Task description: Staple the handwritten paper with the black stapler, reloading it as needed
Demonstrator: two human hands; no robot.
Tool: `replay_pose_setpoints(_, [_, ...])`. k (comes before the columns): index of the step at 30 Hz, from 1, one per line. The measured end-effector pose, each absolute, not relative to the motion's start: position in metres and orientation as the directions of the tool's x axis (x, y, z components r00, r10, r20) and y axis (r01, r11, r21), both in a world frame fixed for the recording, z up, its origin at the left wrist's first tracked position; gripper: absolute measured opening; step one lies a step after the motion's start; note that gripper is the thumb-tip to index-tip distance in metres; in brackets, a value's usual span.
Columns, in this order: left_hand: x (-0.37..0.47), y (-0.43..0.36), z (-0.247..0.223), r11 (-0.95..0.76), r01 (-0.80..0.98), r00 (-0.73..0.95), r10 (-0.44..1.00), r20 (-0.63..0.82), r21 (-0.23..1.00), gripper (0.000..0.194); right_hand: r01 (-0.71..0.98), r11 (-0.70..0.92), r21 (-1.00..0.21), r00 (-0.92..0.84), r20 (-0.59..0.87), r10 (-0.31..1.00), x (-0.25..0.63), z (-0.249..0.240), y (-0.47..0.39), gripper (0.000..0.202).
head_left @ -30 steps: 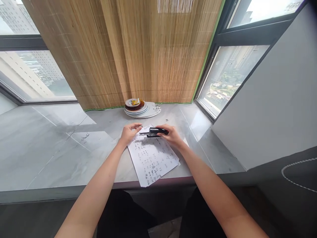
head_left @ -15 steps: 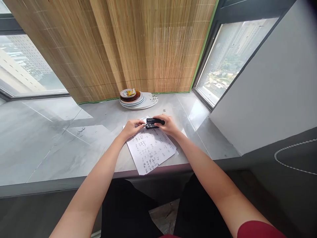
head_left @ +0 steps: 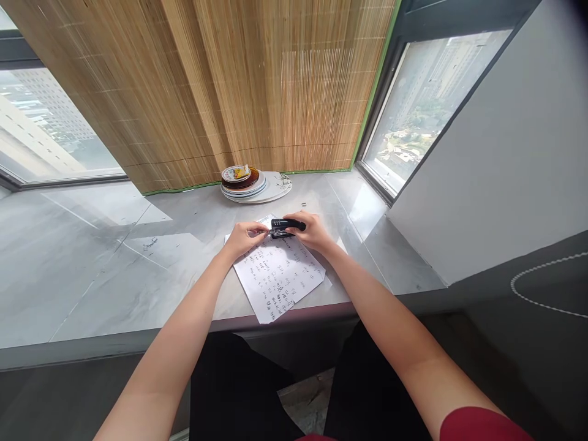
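Stapler [head_left: 281, 224] between hands [head_left: 243, 239] over paper [head_left: 272, 283]

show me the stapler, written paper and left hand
stapler [head_left: 282, 224], head view: black upper arm
written paper [head_left: 278, 275], head view: middle of the sheet
left hand [head_left: 242, 239], head view: back of the hand

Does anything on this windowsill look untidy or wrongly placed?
Yes. Small dark bits, perhaps staples, lie scattered on the windowsill at left, apart from the stapler. The papers lie askew, and one corner sticks out over the front edge.
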State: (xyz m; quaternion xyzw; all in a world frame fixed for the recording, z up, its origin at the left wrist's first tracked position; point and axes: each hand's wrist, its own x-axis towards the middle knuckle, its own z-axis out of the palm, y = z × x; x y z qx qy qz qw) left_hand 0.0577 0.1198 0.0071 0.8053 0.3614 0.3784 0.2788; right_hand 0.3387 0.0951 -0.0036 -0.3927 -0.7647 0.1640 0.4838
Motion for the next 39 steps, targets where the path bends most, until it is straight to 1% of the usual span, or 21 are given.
replay_pose_setpoints(6, [0.057, 0.117, 0.010, -0.677, 0.351, 0.456, 0.727, 0.513, 0.647, 0.026, 0.439, 0.612, -0.658, -0.193, 0.596, 0.779, 0.341, -0.001, 0.096, 0.024])
replay_pose_setpoints(10, [0.060, 0.115, 0.012, -0.693, 0.360, 0.394, 0.720, 0.572, 0.624, 0.021, 0.437, 0.608, -0.662, -0.182, 0.598, 0.781, 0.342, -0.001, 0.098, 0.024])
replay_pose_setpoints(12, [0.062, 0.114, 0.013, -0.664, 0.370, 0.335, 0.748, 0.574, 0.650, 0.020, 0.431, 0.616, -0.660, -0.182, 0.605, 0.775, 0.342, -0.001, 0.098, 0.024])
replay_pose_setpoints(15, [0.064, 0.114, 0.014, -0.574, 0.349, 0.246, 0.819, 0.519, 0.740, 0.025, 0.422, 0.616, -0.665, -0.185, 0.602, 0.777, 0.342, -0.002, 0.098, 0.024])
replay_pose_setpoints(19, [0.064, 0.117, 0.014, -0.465, 0.217, 0.130, 0.885, 0.447, 0.858, 0.035, 0.439, 0.605, -0.664, -0.168, 0.601, 0.781, 0.342, -0.004, 0.099, 0.025])
replay_pose_setpoints(21, [0.062, 0.121, 0.013, -0.440, 0.174, 0.034, 0.897, 0.441, 0.881, 0.037, 0.459, 0.602, -0.654, -0.162, 0.604, 0.780, 0.342, -0.006, 0.100, 0.025])
replay_pose_setpoints(23, [0.060, 0.124, 0.012, -0.431, 0.175, -0.027, 0.897, 0.441, 0.885, 0.038, 0.481, 0.589, -0.649, -0.166, 0.592, 0.788, 0.343, -0.007, 0.101, 0.025])
replay_pose_setpoints(25, [0.059, 0.126, 0.011, -0.427, 0.191, -0.007, 0.900, 0.436, 0.884, 0.038, 0.495, 0.576, -0.650, -0.179, 0.573, 0.800, 0.342, -0.007, 0.101, 0.026])
replay_pose_setpoints(29, [0.061, 0.126, 0.010, -0.419, 0.232, 0.140, 0.908, 0.396, 0.878, 0.040, 0.499, 0.573, -0.651, -0.203, 0.555, 0.807, 0.341, -0.005, 0.099, 0.026])
replay_pose_setpoints(33, [0.064, 0.122, 0.010, -0.446, 0.276, 0.266, 0.887, 0.378, 0.852, 0.040, 0.513, 0.563, -0.648, -0.206, 0.543, 0.814, 0.341, -0.002, 0.097, 0.027])
replay_pose_setpoints(39, [0.066, 0.117, 0.012, -0.483, 0.343, 0.314, 0.867, 0.387, 0.805, 0.024, 0.513, 0.563, -0.648, -0.215, 0.538, 0.815, 0.340, 0.000, 0.096, 0.028])
